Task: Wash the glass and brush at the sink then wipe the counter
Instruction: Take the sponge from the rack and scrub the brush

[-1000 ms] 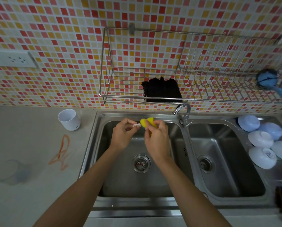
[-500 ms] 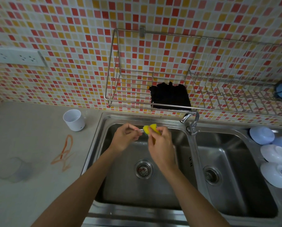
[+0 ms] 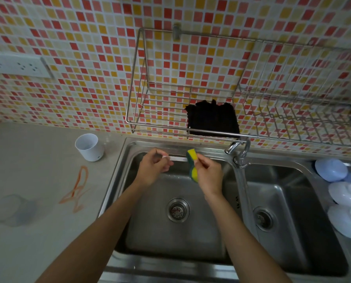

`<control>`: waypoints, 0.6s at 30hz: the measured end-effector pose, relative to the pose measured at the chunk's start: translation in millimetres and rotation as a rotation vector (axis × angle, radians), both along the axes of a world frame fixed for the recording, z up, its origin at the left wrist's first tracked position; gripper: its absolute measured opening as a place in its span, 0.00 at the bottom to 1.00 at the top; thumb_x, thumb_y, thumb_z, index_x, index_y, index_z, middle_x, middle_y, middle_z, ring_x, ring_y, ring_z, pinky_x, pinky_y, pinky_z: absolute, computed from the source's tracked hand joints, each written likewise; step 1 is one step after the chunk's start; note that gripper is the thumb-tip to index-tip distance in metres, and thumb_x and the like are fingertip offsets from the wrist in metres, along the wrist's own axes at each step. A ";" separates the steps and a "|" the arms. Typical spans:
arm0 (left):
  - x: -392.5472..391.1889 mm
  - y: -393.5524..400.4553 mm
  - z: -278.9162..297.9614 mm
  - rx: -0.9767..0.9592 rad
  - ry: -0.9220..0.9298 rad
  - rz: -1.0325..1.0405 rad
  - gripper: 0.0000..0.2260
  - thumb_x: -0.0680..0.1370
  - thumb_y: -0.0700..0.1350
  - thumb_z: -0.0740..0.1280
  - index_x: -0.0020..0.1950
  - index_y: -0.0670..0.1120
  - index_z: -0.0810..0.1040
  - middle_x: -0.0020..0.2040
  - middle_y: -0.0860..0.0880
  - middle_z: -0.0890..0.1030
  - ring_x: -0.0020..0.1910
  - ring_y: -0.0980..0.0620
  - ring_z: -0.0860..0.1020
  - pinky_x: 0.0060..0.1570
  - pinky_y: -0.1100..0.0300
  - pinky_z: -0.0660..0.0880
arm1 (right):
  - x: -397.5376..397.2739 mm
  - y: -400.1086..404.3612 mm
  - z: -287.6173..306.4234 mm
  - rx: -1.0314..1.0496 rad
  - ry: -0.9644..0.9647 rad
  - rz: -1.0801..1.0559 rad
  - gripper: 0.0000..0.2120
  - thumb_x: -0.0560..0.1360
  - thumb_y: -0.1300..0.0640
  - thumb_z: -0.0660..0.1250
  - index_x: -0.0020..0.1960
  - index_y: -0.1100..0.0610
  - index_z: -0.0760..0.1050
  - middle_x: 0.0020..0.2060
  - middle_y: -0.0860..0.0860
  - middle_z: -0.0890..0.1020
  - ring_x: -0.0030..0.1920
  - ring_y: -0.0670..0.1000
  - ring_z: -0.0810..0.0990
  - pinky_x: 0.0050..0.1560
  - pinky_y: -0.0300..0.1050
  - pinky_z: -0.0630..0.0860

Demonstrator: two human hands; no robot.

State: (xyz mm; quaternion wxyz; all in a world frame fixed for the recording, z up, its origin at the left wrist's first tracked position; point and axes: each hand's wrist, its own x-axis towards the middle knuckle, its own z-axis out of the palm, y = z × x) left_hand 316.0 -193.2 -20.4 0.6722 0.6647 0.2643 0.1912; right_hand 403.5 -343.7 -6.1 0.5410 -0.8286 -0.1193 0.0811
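Over the left basin of a steel sink (image 3: 117,193), the left hand (image 3: 153,170) pinches one end of a thin white brush (image 3: 175,158), holding it level so its length is offered to the sponge (image 3: 192,164). The right hand (image 3: 209,176) is closed on that yellow-and-green sponge, folded around the brush's far end, a grip that appears meant to scrub the shaft on both sides at once. Both hands work above the drain (image 3: 178,209), so any drips would fall into the basin and not onto the counter (image 3: 37,160). The tap (image 3: 239,149) stands just to the right, its spout turned toward the left basin; no running water can be made out.

The glass (image 3: 12,208) waits well to the left on the counter, near the frame's edge, and looks not yet rinsed. Between it and the sink lies an orange smear (image 3: 76,188), the likely target of the final wipe. A white cup (image 3: 89,147) stands by the tiled wall. A dark cloth (image 3: 212,119) hangs in the wire rack (image 3: 133,94) above the sink, within reach for that wiping. Upturned bowls (image 3: 346,195) rest at the right.
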 end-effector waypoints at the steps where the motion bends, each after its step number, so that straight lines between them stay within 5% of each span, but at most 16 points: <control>1: 1.3 -0.8 0.9 0.001 0.007 -0.003 0.04 0.79 0.36 0.65 0.52 0.36 0.75 0.45 0.38 0.83 0.43 0.49 0.84 0.42 0.61 0.80 | 1.3 -0.6 -1.1 0.035 0.011 -0.008 0.13 0.77 0.60 0.66 0.61 0.55 0.79 0.53 0.46 0.83 0.54 0.45 0.80 0.46 0.23 0.69; 6: 6.3 -4.7 4.5 -0.043 0.004 0.011 0.04 0.79 0.37 0.66 0.51 0.38 0.77 0.46 0.38 0.83 0.46 0.46 0.83 0.44 0.61 0.81 | -6.9 -0.8 1.2 -0.078 -0.295 0.127 0.15 0.77 0.64 0.65 0.63 0.57 0.77 0.61 0.52 0.79 0.59 0.44 0.77 0.57 0.22 0.66; 10: 8.9 -6.3 5.2 -0.066 -0.003 -0.020 0.08 0.78 0.39 0.68 0.53 0.36 0.77 0.45 0.41 0.83 0.44 0.48 0.82 0.47 0.59 0.81 | -16.8 8.5 -7.8 -0.232 -0.668 0.234 0.18 0.72 0.69 0.69 0.60 0.59 0.79 0.62 0.56 0.79 0.59 0.56 0.79 0.61 0.47 0.75; 14: 9.3 -1.0 2.8 -0.071 0.032 -0.051 0.10 0.78 0.37 0.68 0.57 0.36 0.77 0.48 0.40 0.83 0.47 0.46 0.82 0.52 0.57 0.80 | -21.2 15.9 -17.8 -0.376 -0.737 0.237 0.15 0.75 0.57 0.63 0.60 0.59 0.79 0.62 0.55 0.79 0.58 0.57 0.78 0.50 0.54 0.79; 18: 7.2 3.3 4.5 0.091 0.104 -0.037 0.09 0.76 0.40 0.70 0.56 0.39 0.80 0.48 0.44 0.84 0.47 0.50 0.83 0.49 0.62 0.80 | -8.9 9.3 -19.7 -0.278 -0.674 0.145 0.14 0.72 0.65 0.69 0.58 0.61 0.80 0.60 0.58 0.80 0.56 0.60 0.79 0.53 0.56 0.79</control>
